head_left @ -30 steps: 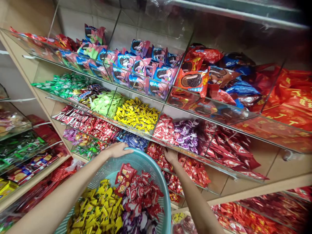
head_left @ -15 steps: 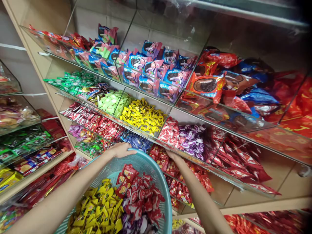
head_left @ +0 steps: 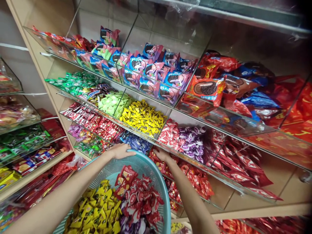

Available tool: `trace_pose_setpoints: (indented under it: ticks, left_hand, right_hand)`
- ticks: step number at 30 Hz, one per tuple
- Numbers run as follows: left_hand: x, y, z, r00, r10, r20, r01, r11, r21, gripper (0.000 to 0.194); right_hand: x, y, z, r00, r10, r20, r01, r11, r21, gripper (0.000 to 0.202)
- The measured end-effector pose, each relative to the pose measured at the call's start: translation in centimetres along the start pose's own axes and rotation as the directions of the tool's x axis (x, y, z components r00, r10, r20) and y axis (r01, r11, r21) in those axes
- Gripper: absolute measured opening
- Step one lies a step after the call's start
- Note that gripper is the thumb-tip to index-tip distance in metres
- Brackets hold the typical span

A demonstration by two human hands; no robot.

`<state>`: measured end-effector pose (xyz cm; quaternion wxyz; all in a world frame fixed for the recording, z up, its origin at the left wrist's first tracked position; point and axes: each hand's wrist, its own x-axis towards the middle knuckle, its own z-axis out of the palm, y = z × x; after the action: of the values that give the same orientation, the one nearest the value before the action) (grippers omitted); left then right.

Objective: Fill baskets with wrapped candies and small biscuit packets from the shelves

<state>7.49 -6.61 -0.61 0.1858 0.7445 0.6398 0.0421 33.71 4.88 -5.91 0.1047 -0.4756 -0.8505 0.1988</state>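
Note:
My left hand [head_left: 121, 150] is closed on the rim of a teal plastic basket [head_left: 166, 198], its fingers hooked over the far edge. Inside the basket lie yellow-wrapped candies [head_left: 94, 208], red-and-white twist-wrapped candies [head_left: 145, 198], purple-and-white ones [head_left: 135, 225] and a few flat red packets [head_left: 125, 178]. Just beyond the rim, my right hand [head_left: 161, 154] reaches in among red packets [head_left: 156, 162] in a lower shelf bin, beneath the clear shelf above. Its fingers touch the packets but are too hidden to show whether they grip any.
Clear-fronted shelves slope across the view, with a shelf edge [head_left: 185, 158] close above my right hand. They hold yellow candies [head_left: 143, 117], purple candies [head_left: 191, 143], blue packets [head_left: 136, 142] and wrapped cookies [head_left: 207, 87]. More shelves with green packets [head_left: 26, 141] stand at left.
My right hand has moved left across the red packets, and more of it shows below the shelf edge. My left hand stays on the basket rim. The basket has shifted slightly left.

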Motion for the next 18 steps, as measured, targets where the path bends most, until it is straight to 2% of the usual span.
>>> trace_pose_setpoints:
  ticks: [10, 12, 14, 16, 18]
  left_hand:
    - [-0.3, 0.4, -0.4, 1.000, 0.021, 0.003, -0.021, 1.000, 0.009, 0.070]
    - [-0.2, 0.4, -0.3, 0.999, 0.035, 0.001, -0.035, 0.999, 0.019, 0.069]
    - [-0.2, 0.3, -0.3, 0.999, 0.047, -0.001, -0.047, 0.999, 0.020, 0.068]
    - [-0.2, 0.3, -0.3, 0.999, 0.042, 0.002, -0.042, 0.999, 0.015, 0.067]
    - [-0.2, 0.3, -0.3, 0.999, 0.035, 0.002, -0.035, 0.999, 0.016, 0.067]
  right_hand:
    - [-5.0, -0.3, -0.9, 0.988, -0.157, 0.009, 0.157, 0.988, -0.004, 0.047]
    - [-5.5, -0.5, -1.5, 0.995, -0.097, -0.025, 0.096, 0.995, -0.011, 0.047]
    - [-5.6, -0.7, -2.2, 0.995, 0.047, -0.085, -0.050, 0.998, -0.033, 0.047]
    - [-5.3, -1.0, -2.7, 0.976, 0.168, -0.137, -0.178, 0.982, -0.068, 0.046]
    - [-4.7, -1.6, -2.9, 0.966, 0.208, -0.153, -0.224, 0.970, -0.095, 0.048]
